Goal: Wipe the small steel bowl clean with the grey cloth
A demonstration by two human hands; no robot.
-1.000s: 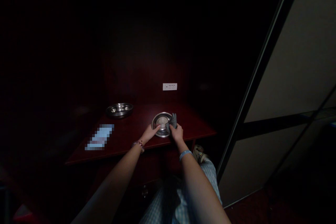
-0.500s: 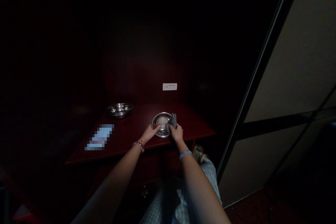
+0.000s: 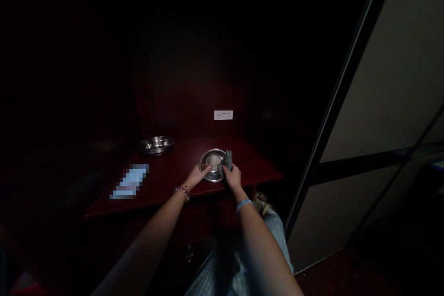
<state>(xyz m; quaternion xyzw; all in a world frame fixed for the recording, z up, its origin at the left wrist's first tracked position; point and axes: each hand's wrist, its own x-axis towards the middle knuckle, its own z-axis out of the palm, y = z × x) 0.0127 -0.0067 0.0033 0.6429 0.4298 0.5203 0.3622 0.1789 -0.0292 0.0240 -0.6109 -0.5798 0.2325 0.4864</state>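
Note:
A round, shiny metal bowl point(image 3: 212, 161) is held over the front part of the dark red desk point(image 3: 173, 180). My left hand point(image 3: 197, 175) grips its left rim, the thumb reaching over the inside and the fingers hidden underneath. On the right side my right hand point(image 3: 233, 177) is closed on a grey cloth point(image 3: 227, 161), which folds over the bowl's right rim. Whether the bowl touches the desk I cannot tell. Farther back on the left sits a stack of similar metal bowls point(image 3: 157, 145).
A pixelated light-blue patch point(image 3: 130, 181) covers something flat at the desk's left. A white socket plate point(image 3: 223, 115) is on the back wall. To the right stands a pale panel point(image 3: 374, 101) with a dark frame. My knee in checked cloth point(image 3: 276, 229) is below the desk.
The view has shifted very slightly, so everything sits a little farther left. Both hands keep their hold on the bowl and cloth; the cloth's shape has changed a little.

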